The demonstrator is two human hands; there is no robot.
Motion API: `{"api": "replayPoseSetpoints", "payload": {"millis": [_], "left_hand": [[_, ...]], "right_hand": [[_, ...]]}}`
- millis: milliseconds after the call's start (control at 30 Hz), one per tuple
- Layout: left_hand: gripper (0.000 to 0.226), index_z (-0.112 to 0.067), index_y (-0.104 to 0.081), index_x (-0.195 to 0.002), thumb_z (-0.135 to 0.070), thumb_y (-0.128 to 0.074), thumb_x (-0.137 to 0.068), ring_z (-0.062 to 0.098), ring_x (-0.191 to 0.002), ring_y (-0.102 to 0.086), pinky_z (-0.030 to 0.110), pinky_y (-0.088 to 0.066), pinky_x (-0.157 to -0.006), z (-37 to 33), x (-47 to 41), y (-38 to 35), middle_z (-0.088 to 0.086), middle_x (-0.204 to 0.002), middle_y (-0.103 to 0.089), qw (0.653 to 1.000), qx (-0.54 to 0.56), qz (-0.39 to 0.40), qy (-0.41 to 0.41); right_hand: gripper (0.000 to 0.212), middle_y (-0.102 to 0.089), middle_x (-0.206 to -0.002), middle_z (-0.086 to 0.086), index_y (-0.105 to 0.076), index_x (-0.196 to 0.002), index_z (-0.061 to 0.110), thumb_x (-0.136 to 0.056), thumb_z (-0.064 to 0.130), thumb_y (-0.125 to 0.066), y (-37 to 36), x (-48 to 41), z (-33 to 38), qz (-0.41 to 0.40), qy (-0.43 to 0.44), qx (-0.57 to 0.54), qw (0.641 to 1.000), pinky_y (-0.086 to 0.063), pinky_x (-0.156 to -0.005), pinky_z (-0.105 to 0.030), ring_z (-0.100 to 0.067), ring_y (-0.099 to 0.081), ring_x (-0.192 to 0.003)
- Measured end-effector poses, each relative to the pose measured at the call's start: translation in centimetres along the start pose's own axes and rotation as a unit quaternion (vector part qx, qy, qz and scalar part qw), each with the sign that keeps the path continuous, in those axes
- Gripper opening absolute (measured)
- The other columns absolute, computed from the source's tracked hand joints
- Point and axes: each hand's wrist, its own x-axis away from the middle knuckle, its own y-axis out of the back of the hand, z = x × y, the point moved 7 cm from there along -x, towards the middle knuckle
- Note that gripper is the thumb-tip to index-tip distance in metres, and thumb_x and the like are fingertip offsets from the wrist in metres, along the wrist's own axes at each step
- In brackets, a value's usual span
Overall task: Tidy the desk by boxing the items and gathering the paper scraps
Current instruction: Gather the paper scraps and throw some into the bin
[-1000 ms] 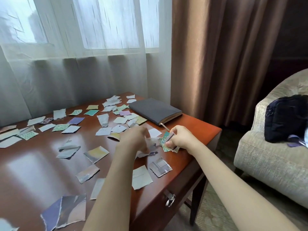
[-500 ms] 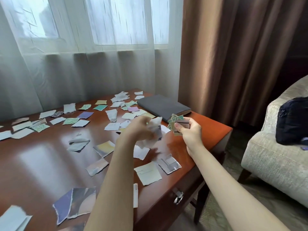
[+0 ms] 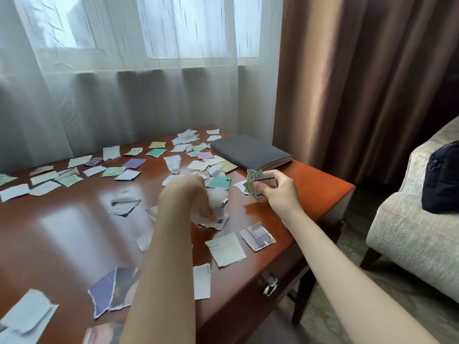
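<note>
My left hand [image 3: 198, 202] is curled down on white scraps [image 3: 216, 217] at the bench's [image 3: 62, 232] near right part, fingers closed on a crumpled wad, and I should drag the loose ones under my palm into it rather than pinch each. My right hand [image 3: 275, 189], raised just beyond, pinches a small stack [image 3: 253, 184] between thumb and fingers; I'd feed the wad into that. Farther off, many scraps lie up to the book [image 3: 250, 151]; I see no box.
</note>
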Motion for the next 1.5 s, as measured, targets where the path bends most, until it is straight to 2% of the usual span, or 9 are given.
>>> {"api": "replayPoseSetpoints", "payload": {"millis": [167, 467, 633, 733, 867, 967, 1133, 1300, 1500], "left_hand": [[0.065, -0.012, -0.052, -0.129, -0.033, -0.078, -0.073, 0.023, -0.105, -0.054, 0.031, -0.048, -0.089, -1.9, -0.3, -0.9, 0.006, -0.120, -0.058, 1.000, -0.008, 0.002, -0.004], [0.067, -0.020, -0.052, -0.129, -0.042, -0.077, -0.071, 0.021, -0.097, -0.054, 0.029, -0.048, -0.084, -1.8, -0.7, -1.1, 0.001, -0.113, -0.059, 1.000, 0.018, 0.014, -0.020], [0.059, -0.028, -0.052, -0.126, -0.038, -0.075, -0.073, 0.018, -0.100, -0.056, 0.028, -0.050, -0.088, -2.0, -0.6, -0.9, -0.004, -0.114, -0.057, 0.990, 0.107, 0.060, -0.065], [0.055, -0.024, -0.052, -0.122, -0.032, -0.076, -0.074, 0.023, -0.103, -0.058, 0.035, -0.051, -0.094, -1.3, -1.0, 0.0, 0.000, -0.113, -0.055, 0.979, 0.193, 0.020, -0.056], [0.028, -0.014, -0.055, -0.099, -0.023, -0.074, -0.080, 0.023, -0.088, -0.052, 0.029, -0.045, -0.078, -0.7, -2.1, 0.6, 0.006, -0.099, -0.054, 0.950, 0.308, -0.048, -0.029], [0.027, -0.012, -0.057, -0.096, -0.023, -0.075, -0.079, 0.024, -0.092, -0.052, 0.033, -0.046, -0.082, -0.6, -3.1, -0.5, 0.007, -0.100, -0.055, 0.951, 0.302, -0.060, -0.002], [0.033, -0.008, -0.057, -0.097, -0.027, -0.075, -0.077, 0.025, -0.093, -0.053, 0.029, -0.043, -0.076, -1.0, -3.9, -1.5, 0.009, -0.097, -0.057, 0.970, 0.227, -0.081, 0.012], [0.045, -0.004, -0.057, -0.116, -0.030, -0.069, -0.081, 0.027, -0.111, -0.055, 0.029, -0.046, -0.087, -1.6, -3.8, -1.5, 0.012, -0.117, -0.060, 0.980, 0.169, -0.109, 0.011], [0.046, -0.008, -0.053, -0.118, -0.030, -0.069, -0.080, 0.028, -0.105, -0.055, 0.032, -0.047, -0.086, -1.0, -4.2, -1.6, 0.010, -0.117, -0.058, 0.978, 0.183, -0.096, 0.016]], "right_hand": [[0.015, -0.065, -0.091, -0.004, -0.059, -0.093, 0.015, -0.086, 0.004, -0.064, 0.0, 0.0, 0.0, 0.001, 0.005, 0.023, 1.000, -0.054, -0.071, -0.036, -0.018, -0.062, -0.080], [0.015, -0.067, -0.095, -0.007, -0.060, -0.093, 0.016, -0.085, 0.004, -0.064, 0.2, -0.3, -0.2, -0.016, -0.001, 0.007, 1.000, -0.056, -0.078, -0.036, -0.023, -0.065, -0.090], [0.015, -0.065, -0.095, -0.005, -0.059, -0.097, 0.013, -0.086, 0.004, -0.063, 0.4, -0.1, 0.2, -0.019, 0.007, 0.007, 1.000, -0.053, -0.078, -0.031, -0.018, -0.062, -0.088], [0.015, -0.064, -0.093, -0.005, -0.059, -0.096, 0.012, -0.086, 0.002, -0.063, 0.5, -0.2, 0.3, -0.028, 0.009, -0.007, 1.000, -0.052, -0.073, -0.025, -0.017, -0.061, -0.086], [0.016, -0.064, -0.090, -0.006, -0.060, -0.093, 0.013, -0.084, 0.001, -0.064, 0.8, -0.6, 0.1, -0.058, 0.009, -0.026, 0.998, -0.052, -0.067, -0.020, -0.017, -0.061, -0.083], [0.016, -0.066, -0.093, -0.007, -0.061, -0.094, 0.014, -0.084, 0.003, -0.066, 0.9, -0.9, -0.3, -0.075, -0.002, -0.027, 0.997, -0.054, -0.079, -0.033, -0.021, -0.063, -0.087], [0.017, -0.067, -0.090, -0.006, -0.062, -0.093, 0.013, -0.080, 0.006, -0.071, 0.6, -1.2, -0.4, -0.086, -0.013, -0.024, 0.996, -0.054, -0.081, -0.035, -0.019, -0.062, -0.083], [0.019, -0.069, -0.087, -0.005, -0.067, -0.089, 0.012, -0.074, 0.013, -0.077, 0.8, -1.5, -0.4, -0.125, -0.038, -0.006, 0.991, -0.055, -0.080, -0.035, -0.018, -0.064, -0.080], [0.016, -0.070, -0.079, 0.001, -0.067, -0.078, 0.020, -0.070, 0.025, -0.080, -0.2, -1.6, -0.4, -0.106, -0.060, 0.071, 0.990, -0.055, -0.079, -0.037, -0.023, -0.068, -0.083]]}}
